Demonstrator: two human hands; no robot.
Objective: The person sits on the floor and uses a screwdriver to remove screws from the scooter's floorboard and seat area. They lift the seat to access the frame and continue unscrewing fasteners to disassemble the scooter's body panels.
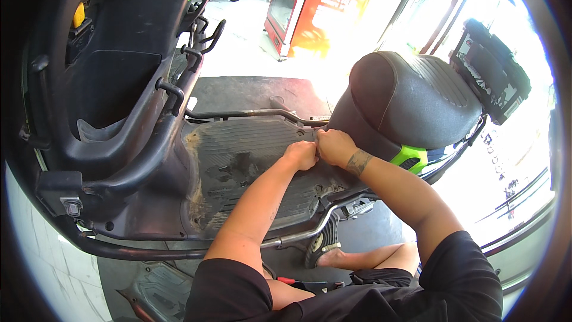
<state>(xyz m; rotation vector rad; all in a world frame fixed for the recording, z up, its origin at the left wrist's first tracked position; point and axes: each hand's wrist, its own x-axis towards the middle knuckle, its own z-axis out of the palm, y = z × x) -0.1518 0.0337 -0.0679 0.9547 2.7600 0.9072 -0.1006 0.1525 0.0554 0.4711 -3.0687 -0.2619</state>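
A scooter's dark ribbed footboard (232, 134), dirty and with wet-looking dark patches, lies before me. My left hand (301, 155) is curled at its rear end, close to the seat base. Touching or almost touching it is my right hand (337, 146), also with bent fingers. Whatever lies between the fingers is hidden, so I cannot tell whether they grip something. The black scooter seat (415, 98) rises just beyond my right hand. Below that seat a bright green side panel (413, 158) shows near my right forearm.
The front leg shield (120, 71) with metal hooks (172, 91) stands at left. A metal side tube (308, 232) runs along my side. A red-handled tool (286, 281) is near my leg; a loose plastic panel (161, 288) lies on the floor. A black case (491, 71) sits behind the seat.
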